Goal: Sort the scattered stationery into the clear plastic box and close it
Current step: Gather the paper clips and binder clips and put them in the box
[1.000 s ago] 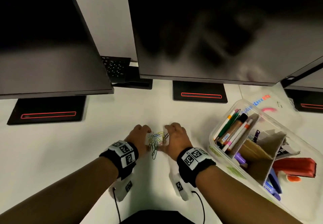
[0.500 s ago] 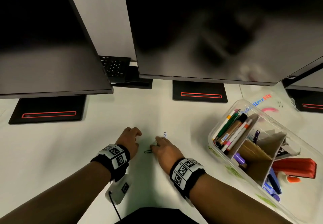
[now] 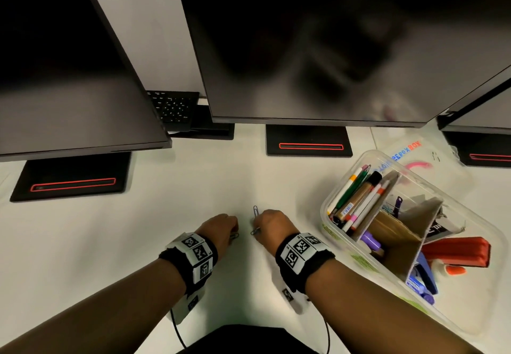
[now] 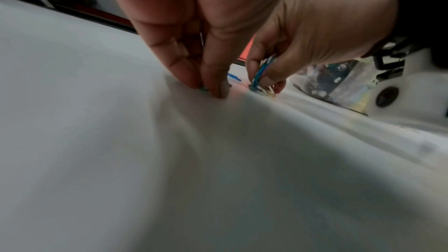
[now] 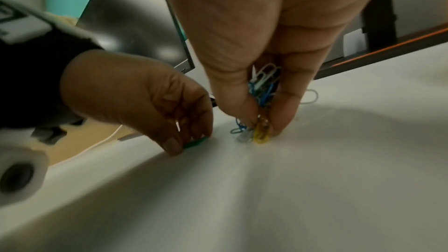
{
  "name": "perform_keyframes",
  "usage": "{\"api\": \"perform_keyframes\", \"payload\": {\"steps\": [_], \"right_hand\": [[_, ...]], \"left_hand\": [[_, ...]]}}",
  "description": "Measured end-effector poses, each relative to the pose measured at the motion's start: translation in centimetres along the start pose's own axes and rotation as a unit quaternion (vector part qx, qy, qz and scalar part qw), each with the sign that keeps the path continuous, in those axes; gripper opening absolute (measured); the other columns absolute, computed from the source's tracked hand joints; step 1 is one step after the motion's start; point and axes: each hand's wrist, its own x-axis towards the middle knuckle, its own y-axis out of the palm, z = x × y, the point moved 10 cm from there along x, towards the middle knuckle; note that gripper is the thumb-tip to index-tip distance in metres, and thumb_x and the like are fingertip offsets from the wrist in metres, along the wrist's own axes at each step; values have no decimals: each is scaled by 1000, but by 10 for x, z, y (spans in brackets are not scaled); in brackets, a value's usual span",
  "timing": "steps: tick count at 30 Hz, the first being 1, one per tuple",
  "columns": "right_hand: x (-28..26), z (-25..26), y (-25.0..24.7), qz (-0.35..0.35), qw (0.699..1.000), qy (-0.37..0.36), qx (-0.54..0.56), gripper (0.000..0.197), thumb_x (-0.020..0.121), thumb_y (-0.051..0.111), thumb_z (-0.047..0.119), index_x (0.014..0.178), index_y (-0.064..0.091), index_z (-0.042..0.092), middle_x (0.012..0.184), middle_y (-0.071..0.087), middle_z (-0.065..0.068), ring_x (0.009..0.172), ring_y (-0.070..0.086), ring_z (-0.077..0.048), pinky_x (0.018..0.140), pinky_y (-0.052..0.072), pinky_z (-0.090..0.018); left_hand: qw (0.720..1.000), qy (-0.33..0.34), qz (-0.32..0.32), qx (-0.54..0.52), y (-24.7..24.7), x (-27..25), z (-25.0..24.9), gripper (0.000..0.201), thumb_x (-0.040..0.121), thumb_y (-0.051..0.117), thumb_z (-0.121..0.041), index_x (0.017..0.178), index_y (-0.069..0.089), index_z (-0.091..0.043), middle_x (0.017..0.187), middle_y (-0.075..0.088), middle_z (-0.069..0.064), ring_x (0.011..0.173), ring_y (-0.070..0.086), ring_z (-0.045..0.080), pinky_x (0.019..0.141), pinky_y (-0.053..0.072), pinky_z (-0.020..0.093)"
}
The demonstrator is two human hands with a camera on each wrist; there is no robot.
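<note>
The white tabletop (image 3: pixel 116 243) carries three large black monitors, the middle one (image 3: pixel 318 49) standing on a black base with a red outlined slot (image 3: pixel 309 141). A black keyboard (image 3: pixel 172 107) shows between the left and middle screens.

At the right sits the clear plastic box (image 3: pixel 327 210), open, with its clear printed lid (image 3: pixel 431 160) lying flat behind it. A folded brown cardboard divider (image 3: pixel 398 232) splits the box. The far compartment holds a bundle of pens and markers (image 3: pixel 356 196); the near side holds a red ribbed case (image 3: pixel 456 251), a white glue bottle with an orange cap (image 3: pixel 449 269) and some blue items that are hard to make out.

Both hands are down on the tabletop left of the box, close together but apart. The right hand (image 3: pixel 272 223) pinches a bunch of coloured paper clips (image 5: pixel 263 87), white, blue and yellow, between thumb and fingers, their lower ends touching the tabletop. The left hand (image 3: pixel 221 228) has its fingertips (image 5: pixel 172 144) curled down onto a single green paper clip (image 5: pixel 196 142) lying flat, pinching at it. One loose blue paper clip (image 3: pixel 255 211) lies just beyond the right hand.
</note>
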Motion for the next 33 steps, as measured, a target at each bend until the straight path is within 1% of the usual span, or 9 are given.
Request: {"api": "perform_keyframes", "payload": {"steps": [6,12,15,18,19,22,26,31,33], "right_hand": [[-20,-3,-30,-40,996,16,83,28,88,52,9,112,66,5,118,64,-14,110,58,-26,91,40,-26],[-76,-7,-117,-190,964,32,183,23,85,57,12,102,73,11,106,72,-6,97,64,-21,84,42,-20],[-109,-52,-160,-278,925,102,239,17,80,64,8,91,76,11,93,75,-6,86,68,-22,84,51,-25],[-144,-114,-191,-341,895,193,212,14,79,66,7,87,77,11,88,75,-7,84,68,-24,85,49,-26],[-154,-133,-198,-351,889,223,189,14,79,66,7,88,76,10,90,75,-9,86,67,-25,83,46,-23],[-170,-181,-204,-340,886,293,114,15,81,63,6,89,75,5,94,73,-17,92,65,-33,81,45,-27],[-164,-221,-178,-239,896,366,78,18,84,63,9,98,72,4,107,70,-16,100,63,-33,88,46,-31],[-161,-218,-176,-210,900,374,82,28,83,67,14,110,68,9,121,65,-9,109,61,-25,98,42,-29],[-157,-194,-184,-231,902,351,102,24,84,65,13,107,69,10,116,67,-8,105,62,-25,95,44,-29]], "left_hand": [[999,-17,30,38,1,11,-6,20,91,46,-15,106,58,-12,115,60,9,105,57,25,85,44,26],[996,42,18,83,-6,20,-28,20,93,43,-16,99,60,-8,102,49,7,106,55,28,73,36,26],[991,86,23,100,-6,32,-43,21,94,44,-17,109,57,-10,140,40,12,114,49,26,87,45,27],[993,114,9,10,-14,41,-59,34,98,37,-9,126,48,-24,145,34,29,74,53,13,60,46,13],[993,116,22,5,-12,44,-60,33,98,36,-10,121,47,-32,144,38,27,74,54,10,60,44,11],[993,94,54,40,-9,46,-51,33,98,38,-13,128,50,-22,139,49,11,112,56,19,80,43,13],[993,70,60,78,-11,43,-49,16,95,38,-14,86,51,-17,100,58,1,88,49,12,73,37,20],[989,57,57,124,-12,42,-49,22,92,41,-12,107,57,-11,120,55,8,105,53,20,81,40,26],[987,64,64,129,-9,41,-51,16,91,41,-13,99,54,-12,116,55,7,92,46,16,75,34,24]]}}
